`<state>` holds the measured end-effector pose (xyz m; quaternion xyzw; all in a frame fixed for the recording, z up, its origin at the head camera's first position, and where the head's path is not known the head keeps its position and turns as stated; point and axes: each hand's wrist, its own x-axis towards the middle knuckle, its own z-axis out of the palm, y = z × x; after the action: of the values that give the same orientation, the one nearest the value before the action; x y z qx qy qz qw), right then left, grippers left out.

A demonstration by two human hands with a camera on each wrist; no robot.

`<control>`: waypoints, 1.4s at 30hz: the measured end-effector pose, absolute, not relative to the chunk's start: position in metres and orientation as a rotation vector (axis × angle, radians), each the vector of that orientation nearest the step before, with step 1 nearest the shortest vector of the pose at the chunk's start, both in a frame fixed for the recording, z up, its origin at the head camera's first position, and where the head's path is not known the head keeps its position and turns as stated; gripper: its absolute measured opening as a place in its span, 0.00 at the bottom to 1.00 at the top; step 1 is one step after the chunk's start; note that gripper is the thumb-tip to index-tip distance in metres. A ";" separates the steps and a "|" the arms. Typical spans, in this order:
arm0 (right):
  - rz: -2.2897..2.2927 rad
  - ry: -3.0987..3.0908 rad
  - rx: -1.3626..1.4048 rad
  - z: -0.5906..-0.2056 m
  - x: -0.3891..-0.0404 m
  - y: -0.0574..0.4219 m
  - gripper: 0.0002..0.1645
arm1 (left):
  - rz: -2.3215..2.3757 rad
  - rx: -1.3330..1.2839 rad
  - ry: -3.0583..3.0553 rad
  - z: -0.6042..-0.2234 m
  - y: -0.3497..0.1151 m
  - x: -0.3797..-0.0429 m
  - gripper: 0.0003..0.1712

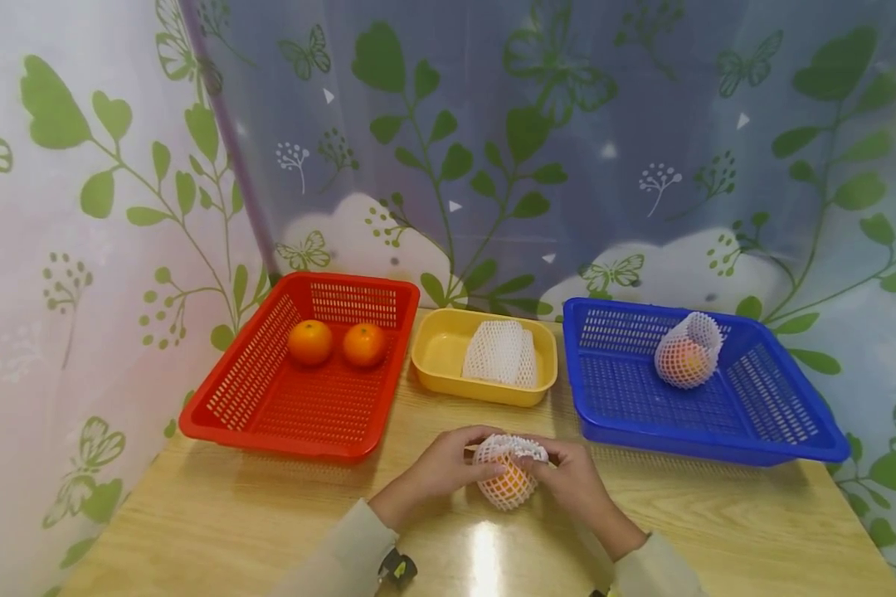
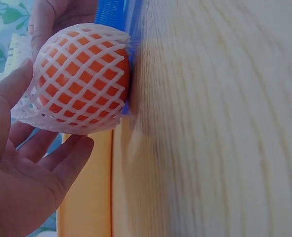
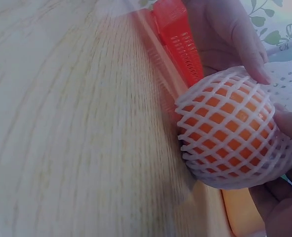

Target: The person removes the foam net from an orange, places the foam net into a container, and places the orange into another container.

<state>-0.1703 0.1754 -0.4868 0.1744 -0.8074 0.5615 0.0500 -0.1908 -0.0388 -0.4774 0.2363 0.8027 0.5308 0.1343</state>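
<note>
An orange (image 1: 509,484) in a white foam net sleeve (image 2: 81,74) sits on the table in front of me, between both hands. My left hand (image 1: 448,464) holds it from the left, thumb on the near side and fingers around the back. From the right, my right hand (image 1: 573,479) grips the sleeve with its thumb near the upper rim. The net covers the round body of the orange in both wrist views, and its loose end (image 3: 284,89) bunches up between the hands. Some fingertips are hidden behind the fruit.
At left stands a red basket (image 1: 280,444) with two bare oranges (image 1: 310,342). A yellow tray (image 1: 436,383) behind the hands has white foam nets (image 1: 496,352) in it. The blue basket (image 1: 627,414) on the right contains a netted fruit (image 1: 687,356). A patterned curtain (image 1: 448,149) hangs behind.
</note>
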 end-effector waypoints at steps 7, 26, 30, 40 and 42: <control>1.725 -2.441 0.547 -0.488 -0.171 0.174 0.15 | 1.495 0.770 2.458 -0.480 -0.038 -0.191 0.22; 1.795 -2.674 0.442 -0.492 -0.167 0.171 0.28 | 1.532 0.622 2.666 -0.482 -0.036 -0.194 0.07; 1.801 -2.639 0.474 -0.494 -0.168 0.173 0.27 | 1.561 0.634 2.575 -0.483 -0.039 -0.194 0.11; 1.805 -2.532 0.507 -0.492 -0.171 0.174 0.23 | 1.522 0.720 2.445 -0.484 -0.043 -0.195 0.23; 1.814 -2.540 0.493 -0.491 -0.170 0.174 0.23 | 1.486 0.773 2.451 -0.485 -0.042 -0.195 0.24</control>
<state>-0.1702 0.1739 -0.4906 0.1560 -0.8038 0.5740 -0.0089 -0.1954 -0.0420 -0.4852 0.2595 0.8226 0.4986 0.0864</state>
